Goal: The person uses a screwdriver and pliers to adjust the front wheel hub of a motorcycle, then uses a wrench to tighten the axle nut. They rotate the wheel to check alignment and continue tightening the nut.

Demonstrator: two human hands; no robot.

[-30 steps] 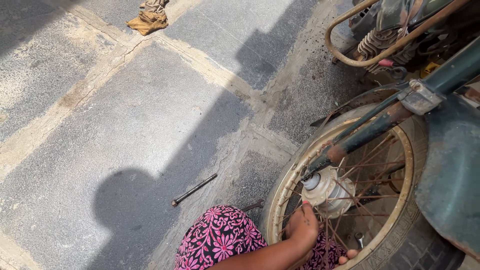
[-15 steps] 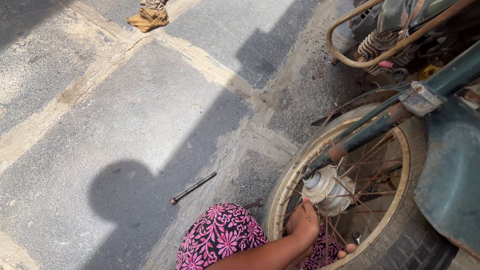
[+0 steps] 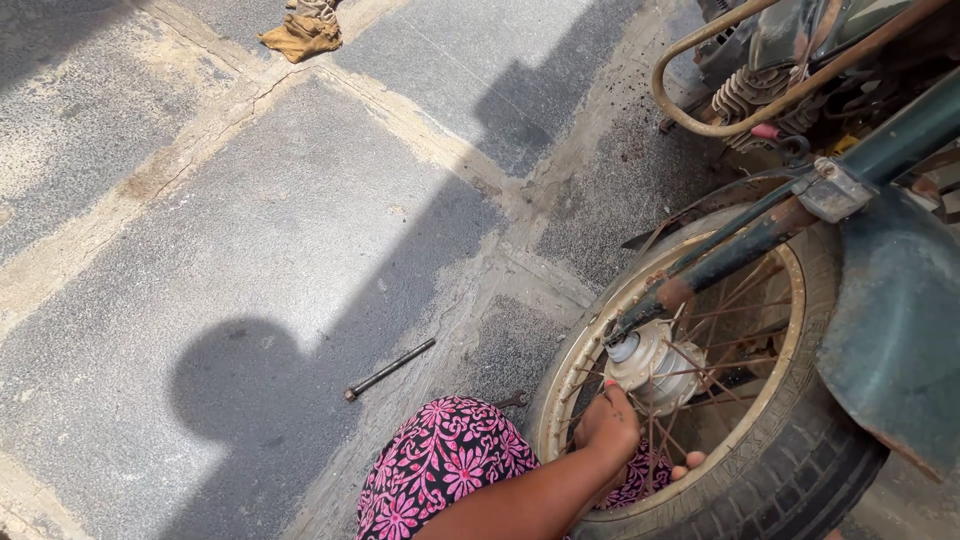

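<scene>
One hand (image 3: 608, 425), probably your left, reaches through the spokes (image 3: 720, 340) to the hub (image 3: 650, 362), fingers pressed against it; whether they grip anything, I cannot tell. Other fingertips (image 3: 688, 464) show past the rim (image 3: 560, 395). Keep knuckles off the spokes. Farther out, a rod (image 3: 390, 368) lies on the pavement.
</scene>
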